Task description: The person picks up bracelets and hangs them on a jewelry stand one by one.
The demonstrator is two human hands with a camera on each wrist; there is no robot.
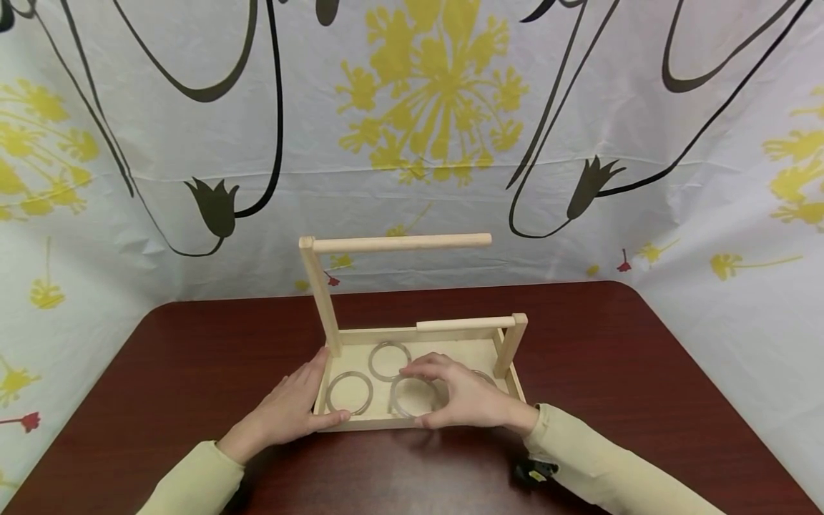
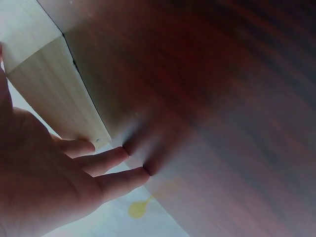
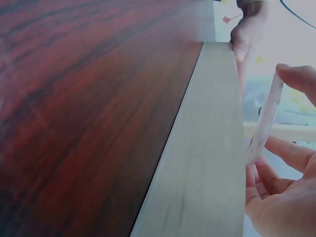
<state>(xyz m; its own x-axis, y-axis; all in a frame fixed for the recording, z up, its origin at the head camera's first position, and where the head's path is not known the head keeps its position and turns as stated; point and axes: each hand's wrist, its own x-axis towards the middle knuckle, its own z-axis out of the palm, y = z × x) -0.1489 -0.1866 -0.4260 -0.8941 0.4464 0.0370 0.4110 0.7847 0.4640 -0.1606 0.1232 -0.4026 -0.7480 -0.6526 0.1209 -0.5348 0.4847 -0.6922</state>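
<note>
Pinching a clear ring [image 1: 393,398] at a pale wooden tray [image 1: 373,335]

Holding the clear ring in the right hand [image 1: 466,393], with the thumb on one side of the rim and the fingertips on the opposite side. To be found over the front middle of the tray, close behind the front wall [image 1: 386,424]; tilted and nearly edge-on in the right wrist view. Cannot tell whether touching the tray's base.

Resting the left hand [image 1: 290,404] against the tray's front left corner, spread wide and gripping nothing, with the thumb over the front wall and the fingers straight along the left end.

Seeing also, in the tray, a left ring [image 1: 370,392] just beside the left thumb, a back ring [image 1: 370,361] just behind the held one, and a right ring [image 1: 486,375] partly hidden by the right hand.

Rising at the tray's left end, on a tall post [image 1: 320,293], to a long dowel [image 1: 402,243] pointing rightward; at the right end, on a shorter post [image 1: 511,347], to a short dowel [image 1: 466,325] pointing leftward.

Set on a dark red-brown counter [image 1: 212,372], before a white fabric sheet [image 1: 399,204] printed with yellow flowers. Dressed in pale yellow sleeves [image 1: 199,479].
</note>
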